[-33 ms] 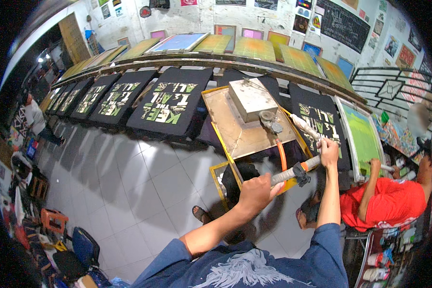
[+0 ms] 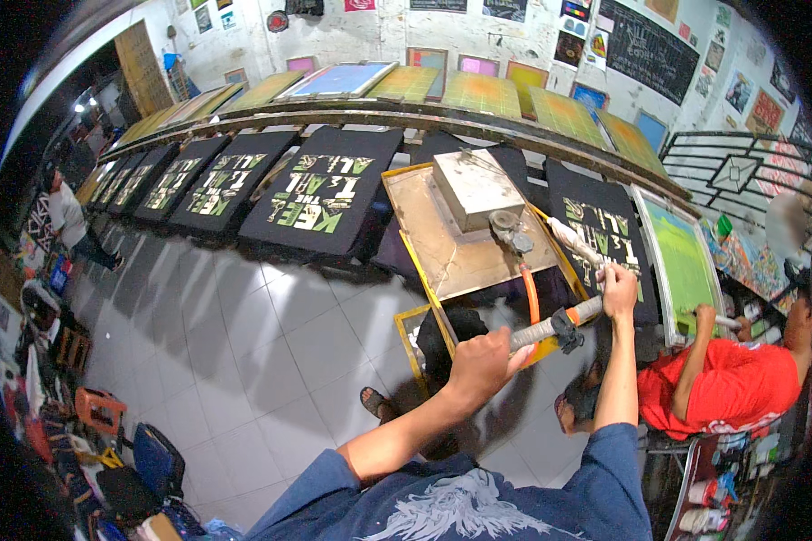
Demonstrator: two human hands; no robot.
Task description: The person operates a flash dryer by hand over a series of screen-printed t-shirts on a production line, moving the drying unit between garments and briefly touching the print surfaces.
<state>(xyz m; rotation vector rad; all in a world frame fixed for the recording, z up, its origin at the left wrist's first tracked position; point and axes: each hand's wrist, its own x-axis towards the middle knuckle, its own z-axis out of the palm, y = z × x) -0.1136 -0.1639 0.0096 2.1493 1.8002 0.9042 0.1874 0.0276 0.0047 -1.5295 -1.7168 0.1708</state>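
My left hand (image 2: 483, 362) is closed round the end of a grey-wrapped bar (image 2: 534, 334) with black and orange bindings. My right hand (image 2: 617, 290) is closed on a pale, cloth-wrapped handle (image 2: 576, 242) that slants up along the right side of a heater hood (image 2: 419, 239). This flat metal hood has a yellow edge, a box (image 2: 469, 198) on top and a grey regulator-like fitting (image 2: 512, 234). An orange hose (image 2: 530, 293) hangs from the fitting. Underneath, the hood covers most of a black shirt (image 2: 478, 149).
Printed black shirts (image 2: 284, 216) lie in a row leftward on boards. Behind them, screen frames (image 2: 483, 95) lean along a rail (image 2: 352, 120). At right, a person in a red shirt (image 2: 740, 379) works at a green screen (image 2: 681, 257). Another person (image 2: 68, 216) stands far left; stools (image 2: 99, 408) are lower left.
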